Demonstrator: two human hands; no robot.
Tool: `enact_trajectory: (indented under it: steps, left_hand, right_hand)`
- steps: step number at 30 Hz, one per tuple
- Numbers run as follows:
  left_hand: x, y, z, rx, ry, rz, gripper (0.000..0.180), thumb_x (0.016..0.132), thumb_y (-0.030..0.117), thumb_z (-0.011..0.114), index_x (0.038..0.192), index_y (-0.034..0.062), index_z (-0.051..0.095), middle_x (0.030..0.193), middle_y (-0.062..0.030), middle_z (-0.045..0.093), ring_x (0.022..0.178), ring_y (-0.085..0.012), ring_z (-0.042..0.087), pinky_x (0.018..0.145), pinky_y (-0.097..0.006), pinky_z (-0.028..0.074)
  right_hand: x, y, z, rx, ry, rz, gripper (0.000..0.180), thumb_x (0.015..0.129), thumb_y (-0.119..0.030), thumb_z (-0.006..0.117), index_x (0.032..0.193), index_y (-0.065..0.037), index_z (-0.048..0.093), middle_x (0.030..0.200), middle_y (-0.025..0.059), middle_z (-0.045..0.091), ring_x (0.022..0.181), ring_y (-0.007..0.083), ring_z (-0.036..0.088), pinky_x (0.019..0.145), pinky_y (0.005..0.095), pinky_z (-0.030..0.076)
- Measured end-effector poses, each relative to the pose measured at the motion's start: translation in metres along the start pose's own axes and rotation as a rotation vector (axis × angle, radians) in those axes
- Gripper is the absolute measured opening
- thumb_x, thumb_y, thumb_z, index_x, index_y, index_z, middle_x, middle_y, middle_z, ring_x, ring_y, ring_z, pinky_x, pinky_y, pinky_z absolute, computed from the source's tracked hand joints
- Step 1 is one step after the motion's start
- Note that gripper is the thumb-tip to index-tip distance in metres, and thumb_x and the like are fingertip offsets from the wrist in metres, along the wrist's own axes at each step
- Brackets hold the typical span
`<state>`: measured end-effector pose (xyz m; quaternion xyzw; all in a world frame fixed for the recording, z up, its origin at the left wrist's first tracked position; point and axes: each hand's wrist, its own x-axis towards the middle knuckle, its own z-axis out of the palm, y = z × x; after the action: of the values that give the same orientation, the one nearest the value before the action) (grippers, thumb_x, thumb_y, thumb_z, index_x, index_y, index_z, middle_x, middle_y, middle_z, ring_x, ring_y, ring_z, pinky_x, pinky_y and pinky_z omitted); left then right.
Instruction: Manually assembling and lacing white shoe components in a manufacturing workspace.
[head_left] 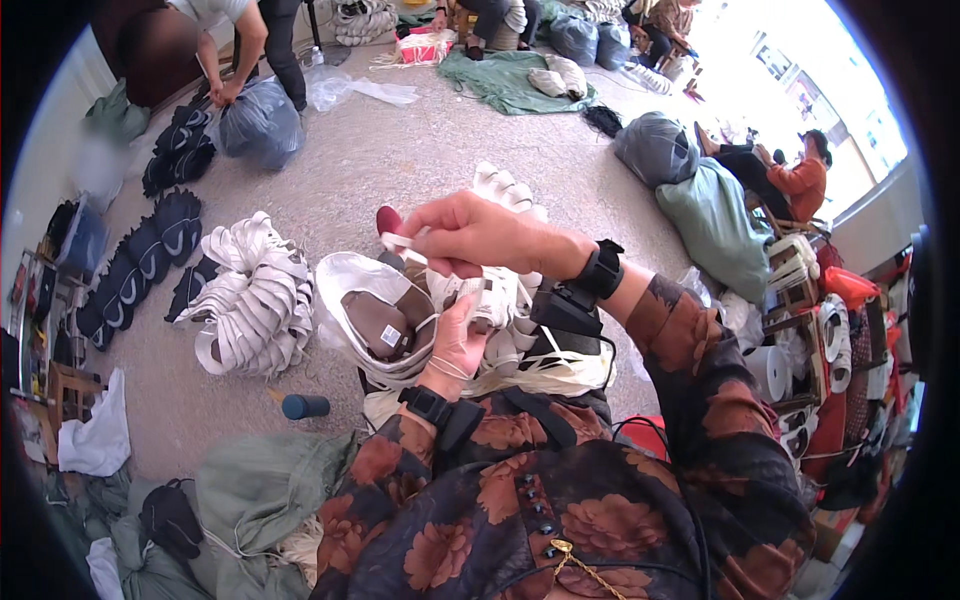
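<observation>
My right hand [468,232] is raised over the lap, its thumb and fingers pinched on a flat white shoelace [397,243]. A dark red rounded piece [388,220] shows at its fingertips; whether it is a finger cover I cannot tell. Below, my left hand [456,345] is closed around a white and grey-brown shoe upper [470,292], with the fingers partly hidden behind it. Just left of that hand lies another white shoe upper [345,300] with a brown lining and a small white label. Loose pale laces [545,372] spread across my lap.
Stacked white uppers [262,300] stand on the floor at left, beside rows of dark uppers [150,255]. A dark blue cylinder [305,406] lies nearby. Green sacks [715,215] and crowded shelving [800,370] are at right. A person handles a grey bag [258,125] at far left.
</observation>
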<state>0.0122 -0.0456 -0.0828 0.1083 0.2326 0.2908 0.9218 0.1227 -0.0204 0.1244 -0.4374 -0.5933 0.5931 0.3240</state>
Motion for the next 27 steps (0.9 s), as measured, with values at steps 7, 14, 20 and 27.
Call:
enact_trajectory:
  steps: [7,14,20,27]
  left_hand:
    - [0.014,-0.008,0.007,0.087,0.251,-0.016,0.034,0.096,0.021,0.065,0.127,0.0104,0.057,0.116,-0.0036,0.066,0.099,-0.0172,0.066,0.085,-0.036,0.054]
    - [0.016,-0.006,0.007,0.093,0.18,0.091,0.031,0.093,0.012,0.067,0.122,0.0025,0.062,0.113,-0.0061,0.067,0.1,-0.0179,0.066,0.084,-0.032,0.054]
    - [0.021,-0.008,0.009,0.119,0.24,0.062,0.035,0.093,0.013,0.066,0.127,0.008,0.059,0.115,-0.0044,0.067,0.099,-0.018,0.067,0.083,-0.036,0.055]
    - [0.022,-0.009,0.008,0.044,0.241,0.098,0.035,0.091,0.01,0.068,0.124,0.0032,0.06,0.115,-0.0067,0.067,0.1,-0.0196,0.067,0.084,-0.036,0.055]
  right_hand:
    - [-0.018,0.09,-0.037,-0.279,0.164,0.321,0.017,0.093,-0.016,0.059,0.087,-0.001,0.063,0.065,-0.0008,0.06,0.052,0.0052,0.053,0.046,0.0229,0.042]
    - [-0.048,0.143,-0.048,-0.144,0.255,0.372,0.018,0.088,-0.015,0.063,0.079,0.001,0.064,0.062,0.0029,0.061,0.051,0.0082,0.055,0.045,0.0258,0.044]
    - [-0.051,0.137,-0.048,-0.403,0.258,0.299,0.021,0.088,-0.018,0.064,0.086,0.003,0.065,0.065,0.0029,0.063,0.061,0.0113,0.058,0.056,0.0297,0.047]
    - [-0.137,0.138,-0.081,0.043,0.314,0.517,0.017,0.091,-0.017,0.065,0.085,-0.002,0.068,0.066,-0.0022,0.059,0.054,0.0049,0.051,0.048,0.023,0.039]
